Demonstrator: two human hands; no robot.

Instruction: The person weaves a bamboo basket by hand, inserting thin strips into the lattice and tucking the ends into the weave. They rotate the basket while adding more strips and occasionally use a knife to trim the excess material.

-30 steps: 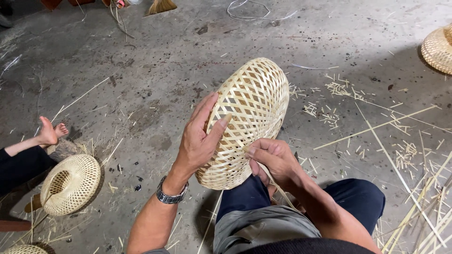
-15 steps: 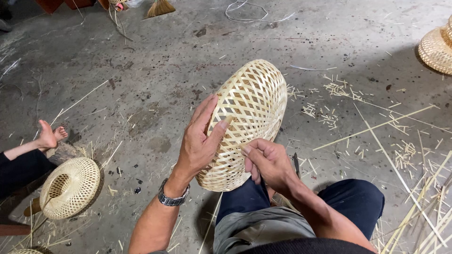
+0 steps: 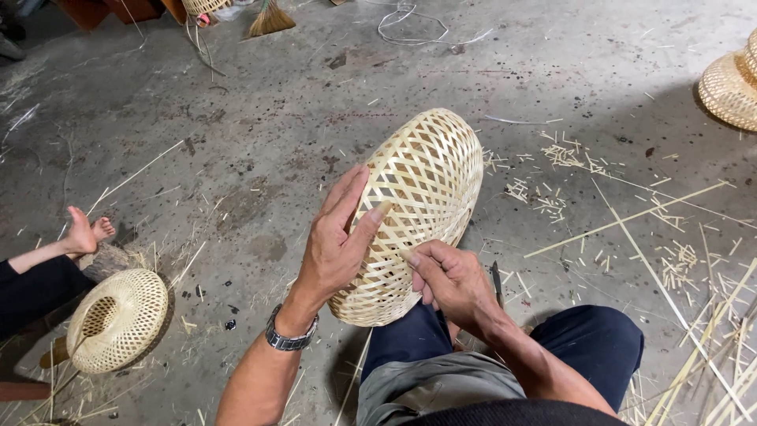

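Observation:
A round woven bamboo basket [image 3: 430, 177] stands on its edge over my knee. My left hand [image 3: 335, 241], with a metal wristwatch [image 3: 288, 339] on the wrist, grips its left side with the palm flat and fingers spread up the weave. My right hand [image 3: 449, 280] presses on the lower part of the weave with its fingers curled in. A dark thin tool [image 3: 497, 284] sticks up just right of that hand; I cannot tell whether the hand holds it.
Another woven basket [image 3: 118, 319] lies at lower left beside a seated person's bare foot [image 3: 85, 233] and dark-trousered leg. A third basket [image 3: 729, 87] sits at the right edge. Bamboo strips [image 3: 631, 221] and offcuts litter the concrete floor; a broom [image 3: 268, 20] lies at the top.
My right hand has shifted slightly left and up along the lower weave. The basket and my left hand stay almost still. The other person's foot has moved a little.

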